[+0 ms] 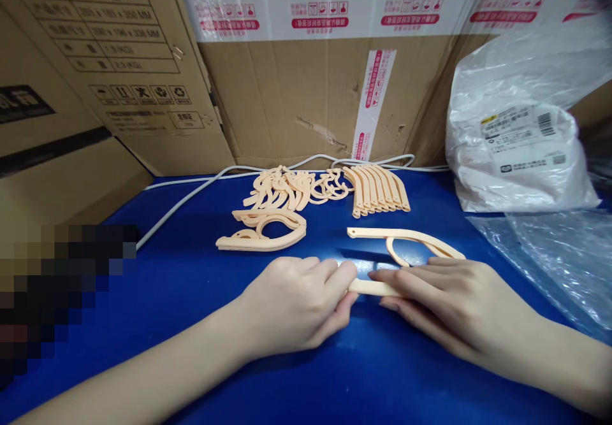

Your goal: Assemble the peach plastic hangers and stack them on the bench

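Observation:
On the blue table (191, 323), my left hand (299, 301) and my right hand (444, 304) meet over a peach plastic hanger piece (406, 241). Both hands pinch its near arm, fingers closed on it, left at the arm's end and right further along. Its far arm lies flat on the table beyond my right hand. A small stack of assembled peach hangers (265, 227) lies beyond my left hand. Further back lie loose curved hook parts (287, 189) and a fanned row of straight arm parts (377, 189).
Large cardboard boxes (296, 81) wall off the back and left. A white cable (191, 195) runs along the table's far edge. A crumpled plastic bag with labels (516, 138) sits at the right, clear plastic film (559, 259) spread below it. A blurred patch covers the left edge.

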Motion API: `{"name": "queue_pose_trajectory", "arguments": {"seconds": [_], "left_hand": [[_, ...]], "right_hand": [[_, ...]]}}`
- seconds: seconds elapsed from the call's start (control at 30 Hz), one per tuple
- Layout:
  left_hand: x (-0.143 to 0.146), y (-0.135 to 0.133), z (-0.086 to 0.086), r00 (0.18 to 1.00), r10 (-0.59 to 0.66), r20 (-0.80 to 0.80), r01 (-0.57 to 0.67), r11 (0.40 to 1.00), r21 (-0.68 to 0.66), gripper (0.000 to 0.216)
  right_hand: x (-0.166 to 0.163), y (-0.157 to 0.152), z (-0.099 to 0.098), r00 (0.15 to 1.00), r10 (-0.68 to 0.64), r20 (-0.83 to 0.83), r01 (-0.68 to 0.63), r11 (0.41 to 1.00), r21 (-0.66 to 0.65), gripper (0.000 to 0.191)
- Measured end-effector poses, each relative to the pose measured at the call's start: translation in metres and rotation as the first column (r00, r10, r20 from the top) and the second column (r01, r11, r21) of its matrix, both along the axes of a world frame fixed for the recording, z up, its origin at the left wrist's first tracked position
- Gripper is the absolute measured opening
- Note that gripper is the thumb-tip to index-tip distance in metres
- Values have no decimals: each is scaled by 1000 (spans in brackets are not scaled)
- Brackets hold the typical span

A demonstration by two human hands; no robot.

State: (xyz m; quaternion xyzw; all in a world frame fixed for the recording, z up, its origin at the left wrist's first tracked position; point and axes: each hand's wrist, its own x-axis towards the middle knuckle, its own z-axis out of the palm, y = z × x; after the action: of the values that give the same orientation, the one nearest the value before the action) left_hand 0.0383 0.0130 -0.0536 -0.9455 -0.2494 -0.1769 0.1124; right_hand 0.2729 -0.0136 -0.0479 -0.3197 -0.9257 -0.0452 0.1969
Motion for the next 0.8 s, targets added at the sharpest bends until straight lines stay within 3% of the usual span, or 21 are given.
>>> {"name": "queue_pose_trajectory", "arguments": {"seconds": [0.43,0.63,0.8], "left_hand": [[-4,7,2,997,50,55,-49,999,-22,18],[-5,7,2,998,34,61,-34,999,-1,17],[-5,6,3,999,20,48,-22,999,38,18]], "right_hand": [[17,10,22,984,-167,-57,176,956,237,11],[26,19,20,976,-219,-15,218,955,200,18],[26,25,16,982,-184,35,178,977,118,22]]}}
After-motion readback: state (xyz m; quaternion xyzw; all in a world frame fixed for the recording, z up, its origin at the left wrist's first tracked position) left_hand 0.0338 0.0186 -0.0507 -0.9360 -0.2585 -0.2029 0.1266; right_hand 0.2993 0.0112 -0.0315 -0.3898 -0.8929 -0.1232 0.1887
